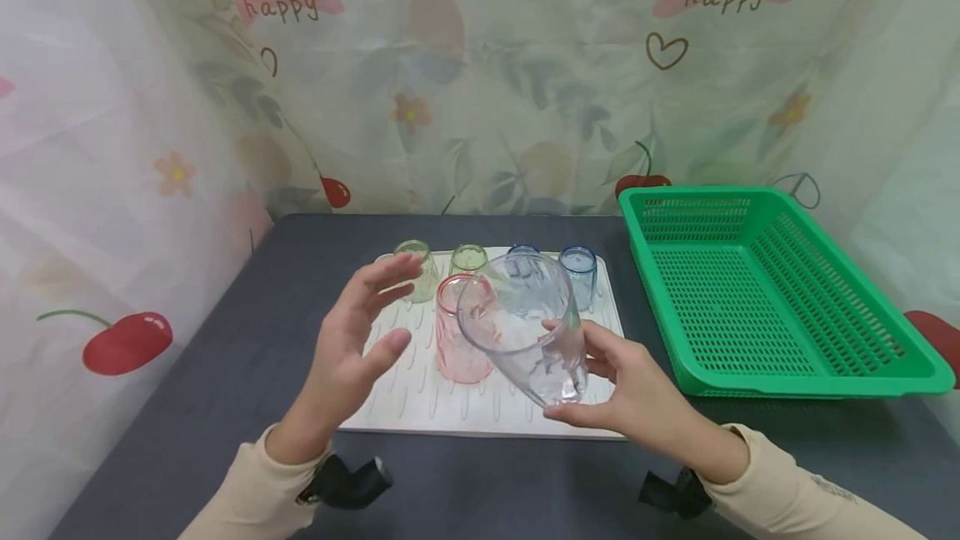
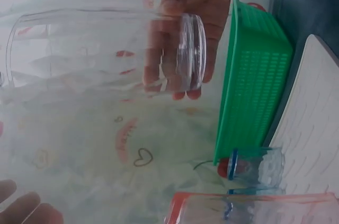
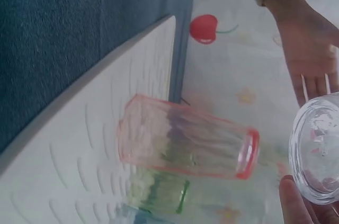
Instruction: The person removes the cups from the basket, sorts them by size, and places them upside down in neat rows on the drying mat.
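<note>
My right hand (image 1: 637, 382) grips a clear glass (image 1: 551, 357) near its base, holding it tilted above the white ridged mat, its mouth toward the upper left in the head view. Left of the glass, my left hand (image 1: 352, 340) is raised with its fingers spread and holds nothing. Behind the glass a pink tumbler (image 1: 461, 348) stands upside down on the mat (image 1: 412, 407). Farther back on the mat are two green glasses (image 1: 422, 273) and two blue glasses (image 1: 579, 277); the clear glass partly overlaps one blue glass in the head view.
A green slotted basket (image 1: 750, 386) stands at the right side of the dark table (image 1: 247, 357), close beside the mat. A printed curtain (image 1: 487, 65) hangs behind the table and along both sides.
</note>
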{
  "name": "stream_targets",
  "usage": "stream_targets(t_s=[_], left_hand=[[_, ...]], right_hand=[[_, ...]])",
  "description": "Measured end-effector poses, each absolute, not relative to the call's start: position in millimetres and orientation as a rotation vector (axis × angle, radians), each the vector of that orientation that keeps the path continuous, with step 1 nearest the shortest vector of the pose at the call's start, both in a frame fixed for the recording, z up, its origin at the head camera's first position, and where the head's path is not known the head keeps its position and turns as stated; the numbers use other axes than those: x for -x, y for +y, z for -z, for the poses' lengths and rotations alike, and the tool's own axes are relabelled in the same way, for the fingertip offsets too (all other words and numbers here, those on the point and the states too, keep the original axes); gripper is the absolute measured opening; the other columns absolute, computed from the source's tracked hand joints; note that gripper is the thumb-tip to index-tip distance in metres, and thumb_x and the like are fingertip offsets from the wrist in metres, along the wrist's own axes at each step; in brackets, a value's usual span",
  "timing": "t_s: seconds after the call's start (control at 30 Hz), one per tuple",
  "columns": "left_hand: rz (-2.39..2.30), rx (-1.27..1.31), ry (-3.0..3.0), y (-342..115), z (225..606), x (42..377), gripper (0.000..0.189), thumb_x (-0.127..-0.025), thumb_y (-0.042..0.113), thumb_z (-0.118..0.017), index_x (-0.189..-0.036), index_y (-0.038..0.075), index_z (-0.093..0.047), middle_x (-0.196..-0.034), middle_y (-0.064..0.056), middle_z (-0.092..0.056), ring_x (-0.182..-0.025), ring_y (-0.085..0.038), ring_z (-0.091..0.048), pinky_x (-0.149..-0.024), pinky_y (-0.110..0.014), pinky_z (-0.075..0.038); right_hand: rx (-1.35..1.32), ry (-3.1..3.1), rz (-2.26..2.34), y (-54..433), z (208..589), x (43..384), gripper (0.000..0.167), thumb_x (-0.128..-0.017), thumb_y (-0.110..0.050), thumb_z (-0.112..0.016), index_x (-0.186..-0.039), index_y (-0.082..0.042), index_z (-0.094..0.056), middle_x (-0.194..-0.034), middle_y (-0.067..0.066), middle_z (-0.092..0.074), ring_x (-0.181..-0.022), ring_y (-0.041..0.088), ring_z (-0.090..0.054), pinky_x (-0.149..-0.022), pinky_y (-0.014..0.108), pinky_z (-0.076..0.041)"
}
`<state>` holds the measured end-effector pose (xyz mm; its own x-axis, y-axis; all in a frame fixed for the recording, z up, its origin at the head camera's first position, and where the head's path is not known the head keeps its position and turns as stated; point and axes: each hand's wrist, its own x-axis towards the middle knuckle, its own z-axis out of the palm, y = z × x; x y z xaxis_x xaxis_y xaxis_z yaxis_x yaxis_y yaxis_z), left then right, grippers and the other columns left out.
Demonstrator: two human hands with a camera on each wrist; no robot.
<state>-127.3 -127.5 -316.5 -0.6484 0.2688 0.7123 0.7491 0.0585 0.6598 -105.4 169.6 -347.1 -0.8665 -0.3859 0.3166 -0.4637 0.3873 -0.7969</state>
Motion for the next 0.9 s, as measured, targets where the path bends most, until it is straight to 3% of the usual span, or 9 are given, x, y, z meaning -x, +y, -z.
stream_targets(t_s=[0.13, 0.3, 0.63, 0.8, 0.9], left_hand=[[1.617, 0.904, -1.967, -139.2, 318.6, 127.6, 0.054, -0.085, -0.002, -0.057, -0.137, -0.008, -0.043, -0.136, -0.019, -0.052, -0.127, -0.021, -0.05, -0.105, -0.027, -0.041], [1.613, 0.79, -1.985, -151.8, 322.8, 128.1, 0.049, -0.088, -0.009, -0.052, -0.136, -0.009, -0.044, -0.134, -0.013, -0.054, -0.125, -0.017, -0.051, -0.104, -0.023, -0.04], [1.474, 0.51, -2.239, -170.3, 340.9, 129.4, 0.042, -0.096, 0.001, -0.054, -0.137, 0.002, -0.047, -0.138, -0.013, -0.052, -0.125, 0.0, -0.048, -0.103, -0.012, -0.037], [1.373, 0.444, -2.337, -178.9, 351.2, 131.4, 0.042, -0.098, 0.008, -0.055, -0.138, 0.004, -0.047, -0.139, -0.012, -0.051, -0.126, -0.01, -0.05, -0.102, -0.014, -0.037], [1.286, 0.419, -2.409, -182.1, 357.0, 132.4, 0.042, -0.098, 0.012, -0.056, -0.139, 0.006, -0.047, -0.139, -0.011, -0.051, -0.127, -0.023, -0.05, -0.106, -0.028, -0.04]], right_hand=[[-0.769, -2.508, -1.511, 178.2, 340.9, 104.9, 0.063, -0.069, -0.017, -0.089, -0.123, -0.009, -0.056, -0.106, 0.002, -0.065, -0.093, 0.009, -0.064, -0.084, 0.027, -0.056], [-0.778, -2.439, -1.517, 187.6, 333.0, 105.4, 0.065, -0.068, -0.009, -0.088, -0.124, -0.006, -0.056, -0.106, 0.003, -0.063, -0.092, 0.007, -0.062, -0.082, 0.021, -0.055], [-0.845, -2.34, -1.526, 200.7, 322.1, 105.4, 0.074, -0.067, 0.005, -0.085, -0.134, -0.006, -0.056, -0.12, -0.01, -0.06, -0.095, 0.007, -0.059, -0.075, 0.02, -0.056], [-0.867, -2.318, -1.522, 205.4, 317.6, 104.6, 0.071, -0.066, 0.008, -0.084, -0.131, -0.005, -0.058, -0.125, -0.006, -0.061, -0.101, 0.006, -0.06, -0.081, 0.021, -0.055], [-0.85, -2.333, -1.499, 206.8, 317.2, 104.9, 0.069, -0.066, 0.007, -0.085, -0.129, -0.005, -0.059, -0.126, -0.008, -0.061, -0.105, 0.004, -0.06, -0.082, 0.02, -0.055]])
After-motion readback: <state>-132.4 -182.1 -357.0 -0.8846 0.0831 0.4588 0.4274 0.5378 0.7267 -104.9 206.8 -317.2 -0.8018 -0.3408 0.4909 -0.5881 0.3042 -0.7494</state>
